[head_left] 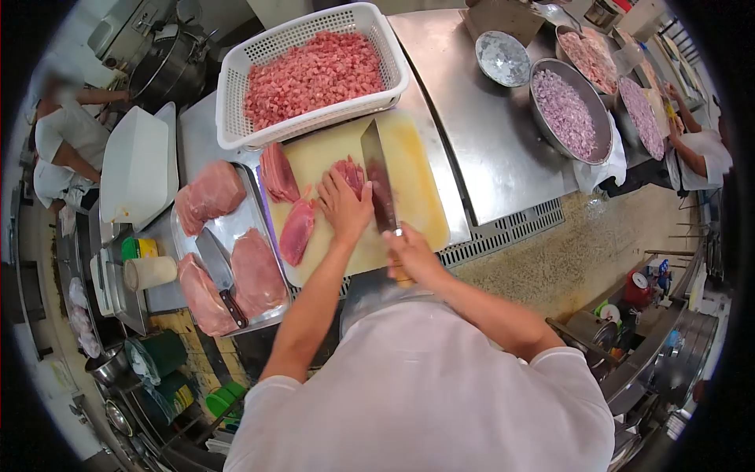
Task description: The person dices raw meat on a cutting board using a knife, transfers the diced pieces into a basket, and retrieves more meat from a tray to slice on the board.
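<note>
My right hand [412,258] grips the handle of a broad-bladed cleaver [378,173], its blade pointing away from me over the cutting board [421,181]. Just left of the blade, my left hand [344,208] presses on a small pile of raw meat strips [350,173], holding them against the board. Its fingertips are close to the blade. Beside that hand on the board lie a stack of meat slices [278,175] and a whole piece of raw meat [297,232]. Whether the blade touches the strips I cannot tell.
Beyond the board stands a white perforated basket [230,118] of diced meat. At left, a metal tray [250,206] holds large meat pieces and a second knife [216,263]. A bowl of chopped onion [568,114] sits right. Other people [75,141] work at both sides.
</note>
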A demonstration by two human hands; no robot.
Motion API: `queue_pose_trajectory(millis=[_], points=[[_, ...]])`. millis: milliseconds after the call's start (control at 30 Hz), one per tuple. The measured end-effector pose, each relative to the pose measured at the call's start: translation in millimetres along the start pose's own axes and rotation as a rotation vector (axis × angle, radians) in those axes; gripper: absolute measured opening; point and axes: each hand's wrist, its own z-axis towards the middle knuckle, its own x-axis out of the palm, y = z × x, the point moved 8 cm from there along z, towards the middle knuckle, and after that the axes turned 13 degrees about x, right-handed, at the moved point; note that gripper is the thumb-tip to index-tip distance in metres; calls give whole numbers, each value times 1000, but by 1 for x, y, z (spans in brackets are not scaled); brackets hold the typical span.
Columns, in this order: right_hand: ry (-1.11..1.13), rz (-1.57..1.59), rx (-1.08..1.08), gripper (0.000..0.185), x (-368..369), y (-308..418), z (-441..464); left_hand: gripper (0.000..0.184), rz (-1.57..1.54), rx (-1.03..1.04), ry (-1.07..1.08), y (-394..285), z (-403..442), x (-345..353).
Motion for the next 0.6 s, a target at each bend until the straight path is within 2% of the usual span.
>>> queue_pose_trajectory(millis=[67, 133, 167, 267, 300, 367, 467, 567, 600], points=[[-61, -106, -21, 26, -41, 10, -14, 81, 51, 141, -60, -17, -5, -2], [-25, -90, -65, 25, -64, 14, -30, 79, 44, 296, -77, -21, -7, -1], [-5, -74, -92, 25, -71, 14, -36, 81, 17, 398, 33, -23, -9, 3], [44, 33, -153, 23, -84, 16, -43, 82, -105, 693, 180, -23, -13, -5], [73, 55, -175, 25, -82, 21, -46, 79, -138, 648, 133, -20, -14, -8], [296, 294, -179, 25, -74, 21, -45, 74, -195, 561, 27, -16, -13, -16], [521, 524, -151, 25, -71, 3, -24, 61, -1230, -114, -30, -21, -29, 0], [599, 577, -114, 25, -70, -13, -3, 48, -2312, -452, 167, -92, -40, -3], [547, 546, -118, 25, -73, -15, -6, 47, -2209, -462, 152, -83, -44, 2]])
